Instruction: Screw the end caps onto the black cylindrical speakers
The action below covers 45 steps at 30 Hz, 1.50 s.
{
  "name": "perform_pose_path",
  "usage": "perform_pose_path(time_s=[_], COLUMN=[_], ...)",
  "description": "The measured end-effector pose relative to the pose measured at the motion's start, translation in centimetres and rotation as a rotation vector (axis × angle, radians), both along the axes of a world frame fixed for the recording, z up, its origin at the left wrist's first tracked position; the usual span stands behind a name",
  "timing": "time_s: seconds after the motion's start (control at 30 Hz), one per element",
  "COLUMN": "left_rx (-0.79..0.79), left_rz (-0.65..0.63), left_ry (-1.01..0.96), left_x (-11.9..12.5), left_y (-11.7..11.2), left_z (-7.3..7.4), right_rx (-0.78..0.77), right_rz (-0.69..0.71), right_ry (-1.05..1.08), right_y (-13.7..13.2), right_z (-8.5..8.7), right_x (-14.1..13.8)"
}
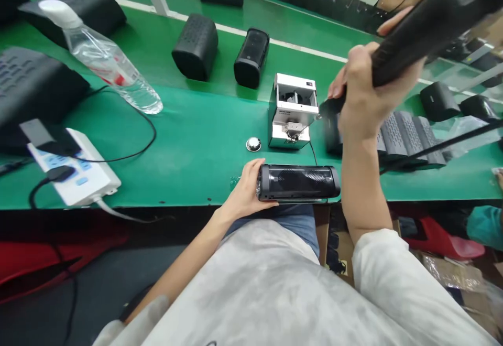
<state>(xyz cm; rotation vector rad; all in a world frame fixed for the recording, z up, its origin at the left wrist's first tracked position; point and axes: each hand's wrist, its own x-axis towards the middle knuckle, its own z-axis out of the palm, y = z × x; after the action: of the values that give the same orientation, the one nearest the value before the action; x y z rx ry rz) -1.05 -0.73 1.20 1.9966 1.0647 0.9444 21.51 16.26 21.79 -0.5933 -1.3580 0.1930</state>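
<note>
The left hand (pixel 245 188) cups the end of a black cylindrical speaker (pixel 298 182), which lies at the front edge of the green workbench (pixel 196 120), its fingers close together and curled around the speaker. The right hand (pixel 363 92) is raised, fingers wrapped tightly around a black electric screwdriver (pixel 416 47) – the bit is just beside a white-and-steel screw feeder (pixel 293 110), with a round metal button (pixel 253 144) near the feeder's base – and more black speaker housings (pixel 195 47) stand further along the bench.

I'm looking through a single head-worn camera, facing forward and steeply down. It sits close above the green table (pixel 188 126), with the left hand (pixel 245 186) and right hand (pixel 373 92) both in frame.
</note>
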Motion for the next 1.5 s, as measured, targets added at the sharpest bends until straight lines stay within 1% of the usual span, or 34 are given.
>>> perform_pose_path(time_s=[0.07,0.17,0.27,0.4,0.5,0.6,0.77,0.9,1.0,1.1,1.2,1.3,1.4,1.5], left_rx=[0.013,0.021,0.013,0.008,0.021,0.036,0.052,0.042,0.025,0.030,0.026,0.005,-0.016,-0.035], left_rz=[-0.002,-0.011,-0.018,-0.031,-0.031,-0.037,-0.034,-0.038,-0.039,-0.030,-0.027,-0.039,-0.039,-0.038], left_ry=[-0.008,-0.010,-0.007,-0.039,-0.052,-0.061,-0.070,-0.057,-0.069,-0.085,-0.100,-0.110,-0.116,-0.126], left_x=[-0.1,-0.3,-0.3,-0.1,0.0,0.1,0.0,0.0,0.0,0.0,-0.1,-0.2,-0.3,-0.3], left_y=[0.0,-0.1,-0.1,0.0,0.0,0.0,0.0,-0.1,-0.1,-0.1,-0.2,-0.2,-0.2,-0.3], left_z=[-0.3,-0.5,-0.3,0.1,0.1,-0.1,-0.2,-0.3,-0.3,-0.3,-0.4,-0.8,-1.1,-1.1], right_rx=[-0.062,-0.192,-0.236,-0.278,-0.267,-0.221,-0.235,-0.221,-0.242,-0.305,-0.397,-0.416,-0.404,-0.446], right_rz=[-0.018,-0.035,-0.044,0.004,0.076,0.161,0.179,0.219,0.248,0.304,0.372,0.447,0.490,0.485], right_ry=[-0.036,-0.067,-0.059,-0.047,0.016,0.049,0.004,0.021,0.038,0.041,0.068,0.096,0.095,0.092], right_y=[0.4,0.4,0.6,0.7,-0.1,-1.7,-4.4,-5.4,-5.9,-6.7,-7.6,-8.2,-8.6,-8.8], right_z=[-0.8,-1.1,-1.2,-1.7,-1.9,-1.6,-0.5,-0.1,-0.1,-1.0,-2.6,-4.0,-4.4,-4.3], right_x=[-0.6,-1.5,-1.6,-1.0,-0.7,-0.7,-1.2,-2.3,-3.2,-3.9,-4.6,-5.0,-4.8,-4.5])
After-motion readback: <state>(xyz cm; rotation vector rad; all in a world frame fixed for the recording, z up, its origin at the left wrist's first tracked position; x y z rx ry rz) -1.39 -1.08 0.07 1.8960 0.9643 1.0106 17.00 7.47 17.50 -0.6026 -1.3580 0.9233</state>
